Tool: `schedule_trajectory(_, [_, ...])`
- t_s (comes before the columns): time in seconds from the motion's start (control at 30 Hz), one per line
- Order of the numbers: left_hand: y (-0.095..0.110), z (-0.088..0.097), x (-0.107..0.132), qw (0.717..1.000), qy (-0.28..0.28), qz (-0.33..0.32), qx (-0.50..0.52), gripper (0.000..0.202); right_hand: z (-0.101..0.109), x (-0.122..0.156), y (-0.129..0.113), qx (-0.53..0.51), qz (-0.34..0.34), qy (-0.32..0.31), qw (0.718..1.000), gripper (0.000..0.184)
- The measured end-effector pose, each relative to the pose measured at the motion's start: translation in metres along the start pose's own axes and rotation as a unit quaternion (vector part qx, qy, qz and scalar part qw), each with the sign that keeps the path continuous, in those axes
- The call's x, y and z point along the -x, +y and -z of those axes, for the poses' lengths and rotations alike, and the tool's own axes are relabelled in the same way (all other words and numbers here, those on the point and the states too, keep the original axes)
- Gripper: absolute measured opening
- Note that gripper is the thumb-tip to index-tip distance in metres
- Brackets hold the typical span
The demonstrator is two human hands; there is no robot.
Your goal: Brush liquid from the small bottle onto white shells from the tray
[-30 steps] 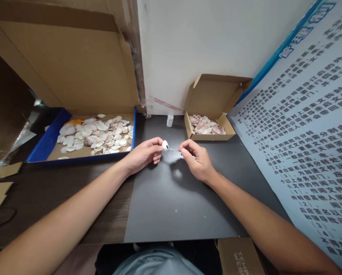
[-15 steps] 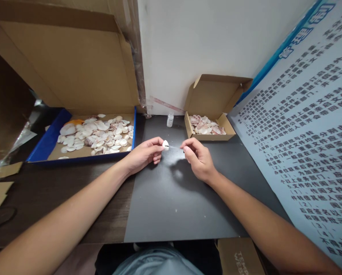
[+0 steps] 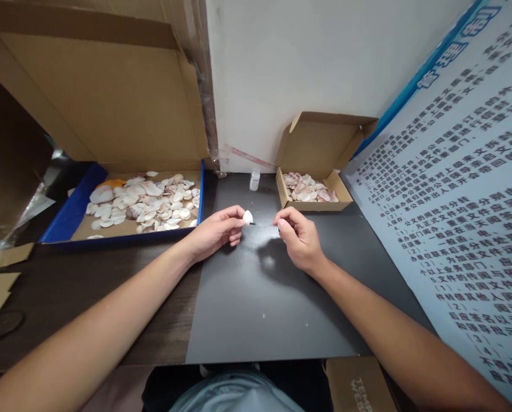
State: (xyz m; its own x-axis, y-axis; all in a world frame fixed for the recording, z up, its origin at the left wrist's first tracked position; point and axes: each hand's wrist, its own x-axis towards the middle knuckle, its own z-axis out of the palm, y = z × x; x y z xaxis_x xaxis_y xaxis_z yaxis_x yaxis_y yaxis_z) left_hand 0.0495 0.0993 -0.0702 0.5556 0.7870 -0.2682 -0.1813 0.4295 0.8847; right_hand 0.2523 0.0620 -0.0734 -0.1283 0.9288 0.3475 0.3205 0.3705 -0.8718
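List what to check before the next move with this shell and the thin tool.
1. Grip on the shell: pinched in the fingertips of the left hand, ok.
2. Grip on the thin tool: pinched by the right hand, ok.
3. Tool tip against the shell: the dark tip lies right beside the shell's lower edge; contact cannot tell.
4. Hole or mark on the shell: too small, cannot tell.
5. The bottle stands upright behind the hands, apart from them: ok.
6. The small box is open, with shells inside: ok.
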Motion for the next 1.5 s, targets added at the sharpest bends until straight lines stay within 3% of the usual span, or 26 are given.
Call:
schedule_trajectory(0.7, [-0.0007,0.0004,-0.0005,1.000,0.000,0.003,-0.004,0.016,-0.0008,0.0001,0.0021,-0.030,-0.011,0.007,0.999,0.015])
schedule_trajectory(0.87, [-0.0014,0.0006,-0.0010,1.000,-0.002,0.001,-0.006,0.019,0.0002,-0.0010,0.0004,0.023,-0.019,-0.005,1.000,0.015])
schedule_trajectory(1.03, [-0.0007,0.0002,-0.0013,1.000,-0.002,0.003,-0.002,0.024,0.0005,-0.0019,0.0011,0.007,-0.007,-0.014,1.000,0.015])
schedule_trajectory(1.13, [-0.0006,-0.0001,-0.0017,1.000,-0.001,0.001,0.002,0.024,0.0000,-0.0021,0.0010,0.045,-0.017,0.013,0.999,0.014])
schedule_trajectory(1.5, [-0.0002,-0.0002,-0.0007,1.000,0.005,0.010,0.004,0.018,-0.0001,-0.0030,-0.0001,0.034,-0.011,-0.002,0.999,0.015])
